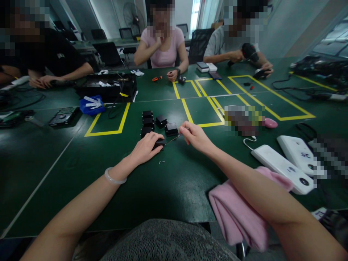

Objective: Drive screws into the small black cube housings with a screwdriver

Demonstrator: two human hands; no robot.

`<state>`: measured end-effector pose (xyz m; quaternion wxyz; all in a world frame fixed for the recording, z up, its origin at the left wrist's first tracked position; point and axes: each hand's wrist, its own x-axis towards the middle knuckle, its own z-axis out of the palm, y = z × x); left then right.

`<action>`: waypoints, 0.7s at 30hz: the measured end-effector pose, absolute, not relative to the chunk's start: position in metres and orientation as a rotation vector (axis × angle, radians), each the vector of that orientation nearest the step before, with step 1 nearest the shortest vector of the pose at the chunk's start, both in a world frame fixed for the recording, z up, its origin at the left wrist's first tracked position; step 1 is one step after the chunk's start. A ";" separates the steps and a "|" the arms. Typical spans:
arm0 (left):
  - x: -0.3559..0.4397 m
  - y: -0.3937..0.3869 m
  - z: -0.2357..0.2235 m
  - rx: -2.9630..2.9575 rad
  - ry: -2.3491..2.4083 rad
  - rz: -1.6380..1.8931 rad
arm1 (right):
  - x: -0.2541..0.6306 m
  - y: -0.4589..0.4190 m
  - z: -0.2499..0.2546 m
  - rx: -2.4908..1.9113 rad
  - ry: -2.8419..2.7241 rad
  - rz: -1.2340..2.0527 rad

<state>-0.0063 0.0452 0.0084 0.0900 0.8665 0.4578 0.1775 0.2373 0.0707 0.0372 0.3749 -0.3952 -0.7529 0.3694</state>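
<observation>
My left hand (148,148) lies over a small black box (159,143) and presses it to the green table, fingers curled round it. Between the fingertips of my right hand (197,137) is a thin metal-shafted tool (173,139). Its far end meets the right end of the box; whether it has a handle is hidden by the fingers. Beyond my left hand, similar black boxes (148,122) form a column, with a black box (161,120) and another black box (171,129) to their right. Tiny screws (161,162) lie nearer to me.
White power banks (284,168) and a pink cloth (239,206) are at the right, the cloth hanging over the edge beneath my forearm. A blue bag (92,105) and a black bin (108,87) stand at the far left. Several people sit across the table (108,203).
</observation>
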 end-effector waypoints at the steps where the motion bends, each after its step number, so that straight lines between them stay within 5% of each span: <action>1: -0.006 0.045 0.008 2.574 1.363 0.527 | 0.237 0.071 0.037 -1.021 -1.928 0.946; 21: -0.003 0.044 0.007 2.581 1.369 0.552 | 0.237 0.071 0.035 -0.935 -1.895 0.962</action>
